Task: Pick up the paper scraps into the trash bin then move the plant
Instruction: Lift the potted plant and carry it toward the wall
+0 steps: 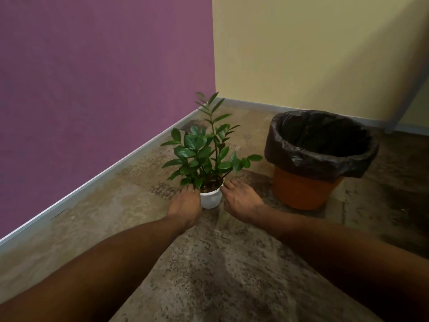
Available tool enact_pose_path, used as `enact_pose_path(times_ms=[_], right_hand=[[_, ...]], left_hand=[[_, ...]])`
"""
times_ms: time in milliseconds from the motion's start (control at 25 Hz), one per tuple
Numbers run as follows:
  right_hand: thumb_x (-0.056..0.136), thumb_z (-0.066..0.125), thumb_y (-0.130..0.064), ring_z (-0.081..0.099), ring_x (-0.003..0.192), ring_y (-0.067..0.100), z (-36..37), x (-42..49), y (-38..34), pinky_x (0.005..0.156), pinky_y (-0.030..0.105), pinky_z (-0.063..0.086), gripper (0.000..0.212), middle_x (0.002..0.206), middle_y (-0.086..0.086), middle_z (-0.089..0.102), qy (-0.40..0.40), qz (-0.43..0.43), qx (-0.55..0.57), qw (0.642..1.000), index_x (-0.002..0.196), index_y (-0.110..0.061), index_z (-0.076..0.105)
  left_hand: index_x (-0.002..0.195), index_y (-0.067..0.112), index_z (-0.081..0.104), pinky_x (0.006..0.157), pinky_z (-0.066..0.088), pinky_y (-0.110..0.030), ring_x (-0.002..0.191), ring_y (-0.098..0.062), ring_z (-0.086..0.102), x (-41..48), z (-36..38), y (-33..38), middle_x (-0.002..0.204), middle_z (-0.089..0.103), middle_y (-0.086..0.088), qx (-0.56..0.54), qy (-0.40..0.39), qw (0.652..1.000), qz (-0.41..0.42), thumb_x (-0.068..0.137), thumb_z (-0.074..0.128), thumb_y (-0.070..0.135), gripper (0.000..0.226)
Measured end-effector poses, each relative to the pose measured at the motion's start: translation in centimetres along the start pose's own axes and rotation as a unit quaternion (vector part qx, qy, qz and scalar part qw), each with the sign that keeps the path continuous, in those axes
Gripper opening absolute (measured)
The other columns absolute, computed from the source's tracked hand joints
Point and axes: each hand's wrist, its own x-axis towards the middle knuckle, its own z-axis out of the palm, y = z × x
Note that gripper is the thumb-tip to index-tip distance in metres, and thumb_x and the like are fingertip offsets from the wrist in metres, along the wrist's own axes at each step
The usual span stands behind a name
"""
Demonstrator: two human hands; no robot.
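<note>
A small green plant point(204, 149) grows in a white pot point(210, 199) that stands on the speckled floor near the room's corner. My left hand point(185, 205) lies against the pot's left side, fingers at the rim. On the pot's right side my right hand point(239, 201) touches the rim with its fingertips. Both hands flank the pot; whether they grip it firmly is unclear. To the right stands an orange trash bin point(304, 191) lined with a black bag point(320, 147). No paper scraps show on the floor.
A purple wall point(104, 89) with a pale baseboard runs along the left. A yellow wall point(313, 54) closes the back. The bin stands about a hand's width right of my right hand. Floor stretches in front of the pot toward me.
</note>
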Motion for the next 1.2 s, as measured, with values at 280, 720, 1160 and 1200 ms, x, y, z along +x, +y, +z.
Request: enact_pose_path(times_ms=[280,720,1160,1200], right_hand=[[0.09,0.054,-0.028,0.04,0.142,0.035,5.3,1.8,-2.5,0.119,0.047,0.033,0.066,0.151,0.019,0.044,0.014,0.031,0.01,0.999,0.149,-0.003,0.039],[0.099,0.03,-0.014,0.028,0.152,0.03,7.9,3.4,-2.9,0.127,0.04,0.018,0.059,0.163,0.017,0.031,0.039,0.043,0.046,0.997,0.157,-0.003,0.026],[0.083,0.069,-0.006,0.064,0.116,0.027,6.4,4.5,-1.9,0.101,0.036,0.053,0.039,0.118,0.01,0.073,0.043,0.028,0.054,0.997,0.122,-0.005,0.069],[0.084,0.067,-0.007,0.065,0.113,0.026,6.2,4.5,-1.6,0.098,0.036,0.053,0.036,0.115,0.01,0.074,0.045,0.02,0.052,0.997,0.12,-0.006,0.07]], left_hand=[[0.156,0.004,0.021,0.123,0.02,-0.041,0.148,-0.031,0.026,0.1,4.1,-0.5,0.157,0.031,-0.017,-0.005,0.016,0.999,0.032,0.099,0.044,0.033,0.067],[0.154,0.012,0.03,0.117,0.032,-0.036,0.148,-0.025,0.03,2.4,5.2,-0.1,0.156,0.038,-0.008,-0.08,0.033,0.996,-0.017,0.098,0.044,0.008,0.058],[0.121,0.022,0.061,0.083,0.053,-0.04,0.105,-0.03,0.063,2.7,3.3,-0.1,0.113,0.068,-0.007,-0.029,0.03,0.998,-0.037,0.095,0.053,0.012,0.029],[0.12,0.023,0.061,0.084,0.052,-0.04,0.106,-0.029,0.063,2.5,3.1,0.0,0.113,0.068,-0.007,-0.029,0.035,0.998,-0.038,0.094,0.054,0.013,0.029]])
